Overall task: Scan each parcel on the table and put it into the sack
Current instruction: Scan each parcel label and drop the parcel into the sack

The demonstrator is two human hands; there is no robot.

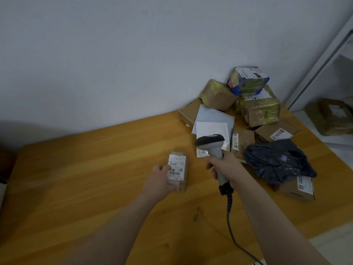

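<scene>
Mid-surface: we hold a small parcel point(176, 170) in our left hand point(162, 180), fingers curled round its near left side, white label facing up. It sits low over the middle of the surface point(86, 188) (resting on the wood or just above it, we cannot tell).

Our right hand point(227, 169) is wrapped tight round the handle of a grey scanner point(210, 143). Its dark head tips left toward the small parcel, near it but apart. A cable point(229, 217) drops from the handle's base and runs off toward the near edge.

Far right corner: a heap of parcels against the wall point(114, 54).
- A blue-and-yellow box point(248, 81) sits on top, tilted, label up.
- Under it are two brown boxes bound in yellowish tape point(259, 111).
- A white envelope point(212, 119) lies flat at the heap's front left, partly hidden behind the scanner head.

Right edge: a crumpled dark plastic bag point(277, 161) lies partly over a labelled brown box point(298, 190). Two more labelled boxes point(277, 131) stand just behind the bag.
</scene>
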